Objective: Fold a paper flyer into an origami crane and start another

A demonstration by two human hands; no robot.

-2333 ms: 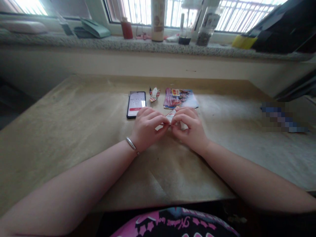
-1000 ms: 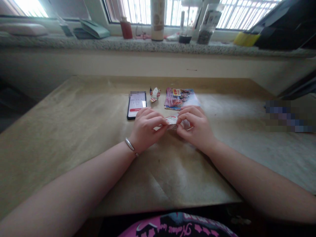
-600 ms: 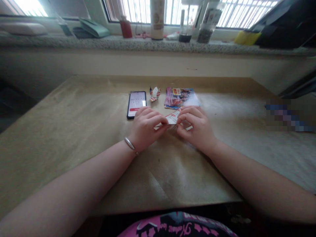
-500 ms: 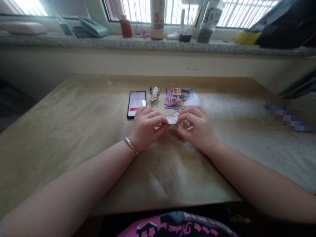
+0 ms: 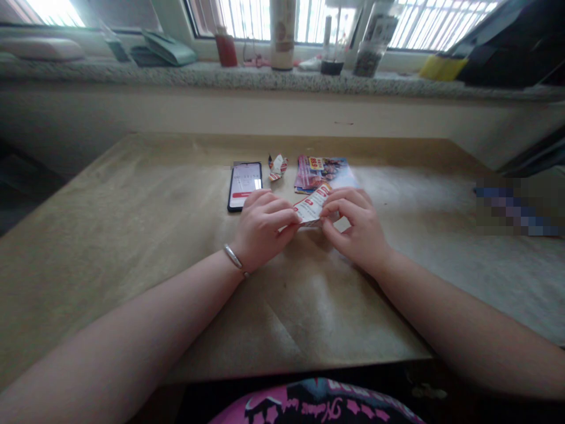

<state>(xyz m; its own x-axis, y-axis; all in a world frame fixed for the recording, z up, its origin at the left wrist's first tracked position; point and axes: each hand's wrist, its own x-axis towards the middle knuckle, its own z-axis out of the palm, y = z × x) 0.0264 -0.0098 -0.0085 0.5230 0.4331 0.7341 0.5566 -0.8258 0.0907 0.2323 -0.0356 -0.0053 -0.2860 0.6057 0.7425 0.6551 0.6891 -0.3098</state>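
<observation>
Between my hands is a folded piece of printed paper (image 5: 312,204), white with red patches. My left hand (image 5: 267,221) pinches its left end between thumb and fingers. On the opposite end, my right hand (image 5: 353,218) grips with thumb and index finger along the near edge. Part of the paper is hidden under the fingers. Just beyond lies a small folded paper figure (image 5: 278,168) with pointed tips. A stack of colourful printed leaflets (image 5: 324,172) sits behind my right hand. The phone (image 5: 245,184), its screen lit, lies beyond my left hand, which overlaps its lower corner.
The brown table (image 5: 132,247) reaches to the wall under the window. On the stone windowsill (image 5: 247,76) stand a red container (image 5: 226,49), a tall pale bottle (image 5: 282,38) and a clear jar (image 5: 373,44). A blurred blue item (image 5: 512,206) shows at the right.
More of the paper's printed face shows now, as its far part has risen between my hands. My right hand has shifted slightly to the right. My left hand stays nearly in place.
</observation>
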